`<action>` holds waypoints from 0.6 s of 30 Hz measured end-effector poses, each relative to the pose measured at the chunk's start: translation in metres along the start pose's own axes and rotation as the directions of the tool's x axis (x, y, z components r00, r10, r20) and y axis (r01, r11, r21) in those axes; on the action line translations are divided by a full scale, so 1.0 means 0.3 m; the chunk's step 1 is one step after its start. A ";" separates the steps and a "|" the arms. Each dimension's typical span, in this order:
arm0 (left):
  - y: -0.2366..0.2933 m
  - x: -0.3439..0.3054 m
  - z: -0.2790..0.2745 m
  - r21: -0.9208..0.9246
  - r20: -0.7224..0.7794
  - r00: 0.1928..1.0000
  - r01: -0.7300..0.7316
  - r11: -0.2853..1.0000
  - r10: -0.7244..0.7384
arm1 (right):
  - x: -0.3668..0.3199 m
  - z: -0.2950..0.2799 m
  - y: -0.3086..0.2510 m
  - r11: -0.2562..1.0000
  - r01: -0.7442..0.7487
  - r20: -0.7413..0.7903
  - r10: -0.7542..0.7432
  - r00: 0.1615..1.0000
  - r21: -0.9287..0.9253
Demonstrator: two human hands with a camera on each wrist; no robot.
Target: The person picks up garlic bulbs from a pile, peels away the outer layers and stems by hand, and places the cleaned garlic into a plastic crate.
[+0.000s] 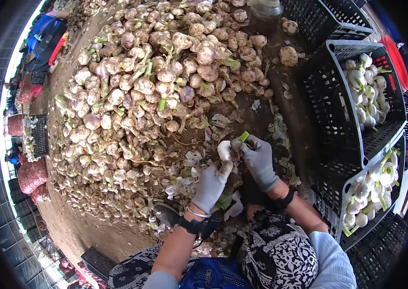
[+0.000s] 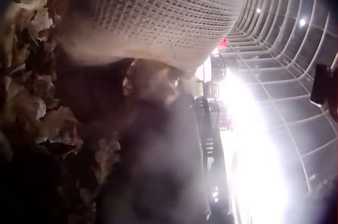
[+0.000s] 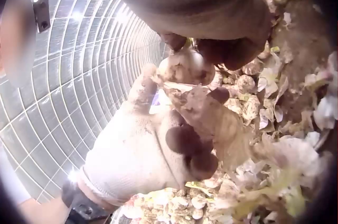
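Observation:
Both hands wear whitish gloves and meet at one garlic bulb point(image 1: 224, 151) with a short green stem point(image 1: 244, 137). My left hand point(image 1: 213, 185) grips the bulb from below, thumb along its side. At the stem end, my right hand point(image 1: 259, 164) pinches with thumb and fingers. In the right wrist view the bulb point(image 3: 185, 68) sits between the two hands, and papery skin point(image 3: 227, 129) hangs by the left fingers, whose tips are dark with dirt. The left wrist view is mostly filled by the knit glove point(image 2: 158, 18); the bulb is blurred there.
A large heap of unpeeled garlic point(image 1: 141, 86) spreads ahead and left. Black crates point(image 1: 331, 101) on the right hold clean white bulbs point(image 1: 367, 91). Loose skins point(image 1: 192, 159) litter the ground near the hands. A jar point(image 1: 265, 14) stands at the far end, beside the heap.

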State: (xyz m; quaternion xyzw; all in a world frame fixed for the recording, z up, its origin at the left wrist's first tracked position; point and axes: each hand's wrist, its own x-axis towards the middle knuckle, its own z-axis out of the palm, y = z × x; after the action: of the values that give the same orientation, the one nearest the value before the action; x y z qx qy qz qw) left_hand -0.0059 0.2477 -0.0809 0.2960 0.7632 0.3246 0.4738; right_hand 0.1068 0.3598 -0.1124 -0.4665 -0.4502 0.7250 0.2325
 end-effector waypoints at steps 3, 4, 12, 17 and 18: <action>-0.052 -0.062 0.059 0.149 0.007 0.991 -0.136 0.979 0.136 | 0.012 0.007 0.052 0.979 -0.059 -0.110 0.082 0.991 0.196; -0.102 -0.090 0.085 0.263 0.106 0.983 -0.171 0.950 0.148 | 0.011 0.002 0.049 0.979 -0.061 -0.107 0.083 0.991 0.194; -0.010 -0.071 0.023 0.312 -0.194 0.928 -0.248 0.917 0.317 | -0.010 -0.040 0.011 0.963 -0.142 -0.136 0.176 0.975 0.230; 0.107 -0.019 0.013 0.034 -0.138 0.976 -0.163 0.986 0.166 | -0.032 -0.009 -0.027 0.985 0.031 -0.152 -0.005 0.988 0.168; 0.084 -0.027 0.037 0.128 -0.150 0.964 -0.201 0.971 0.220 | -0.025 -0.022 -0.038 0.977 -0.016 -0.147 0.048 0.988 0.212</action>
State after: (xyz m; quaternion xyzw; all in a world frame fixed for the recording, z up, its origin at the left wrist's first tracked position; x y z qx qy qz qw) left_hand 0.0108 0.2593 -0.0608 0.3740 0.7804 0.3532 0.3555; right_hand 0.1150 0.3626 -0.1000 -0.5001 -0.3447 0.7347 0.3021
